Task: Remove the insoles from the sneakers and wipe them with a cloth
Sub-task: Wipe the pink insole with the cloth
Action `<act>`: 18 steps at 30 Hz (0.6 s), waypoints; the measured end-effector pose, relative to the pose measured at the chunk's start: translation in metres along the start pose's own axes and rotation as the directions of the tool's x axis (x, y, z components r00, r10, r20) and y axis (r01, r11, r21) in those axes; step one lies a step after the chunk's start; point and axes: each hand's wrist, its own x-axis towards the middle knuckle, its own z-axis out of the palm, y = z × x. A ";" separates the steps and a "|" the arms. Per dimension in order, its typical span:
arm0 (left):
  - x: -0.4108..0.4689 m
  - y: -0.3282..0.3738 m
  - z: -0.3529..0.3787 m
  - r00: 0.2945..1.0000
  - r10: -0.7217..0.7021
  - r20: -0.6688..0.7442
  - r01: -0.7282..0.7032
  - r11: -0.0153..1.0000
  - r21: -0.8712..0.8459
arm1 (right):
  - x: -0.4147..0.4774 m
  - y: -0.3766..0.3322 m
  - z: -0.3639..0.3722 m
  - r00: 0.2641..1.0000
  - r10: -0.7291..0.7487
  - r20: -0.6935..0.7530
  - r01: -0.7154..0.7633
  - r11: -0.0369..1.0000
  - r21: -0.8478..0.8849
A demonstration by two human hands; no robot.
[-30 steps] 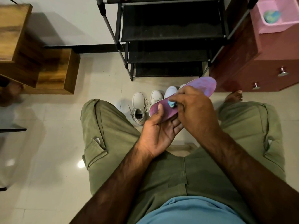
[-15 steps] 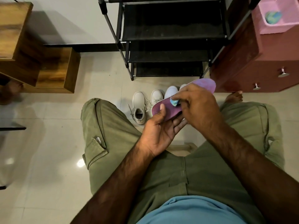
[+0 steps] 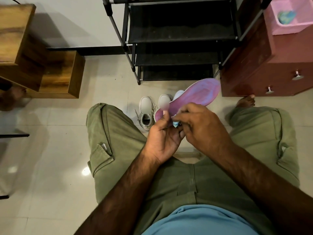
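Two hands meet above the person's lap. The left hand (image 3: 162, 139) holds the near end of a purple insole (image 3: 198, 95), thumb on top. The right hand (image 3: 201, 126) pinches a small blue cloth (image 3: 176, 123) against that end. The insole's far end points up to the right. Past it, white sneakers (image 3: 146, 106) sit on the floor in front of a black shoe rack (image 3: 183, 34).

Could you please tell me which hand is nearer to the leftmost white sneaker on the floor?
Left. The left hand sits just right of the sneaker; the right hand lies farther right.
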 end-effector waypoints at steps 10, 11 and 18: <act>-0.001 0.002 0.002 1.000 0.007 -0.020 -0.007 1.000 0.002 | 0.000 0.003 -0.004 0.999 0.001 -0.047 0.001 1.000 0.025; -0.001 0.003 0.005 1.000 0.014 -0.027 -0.014 1.000 0.008 | 0.005 0.010 -0.006 0.995 0.049 -0.089 -0.047 0.998 0.030; -0.002 0.003 0.003 0.999 0.023 -0.036 -0.023 1.000 0.015 | 0.001 0.002 0.000 0.999 0.003 -0.040 -0.003 1.000 -0.002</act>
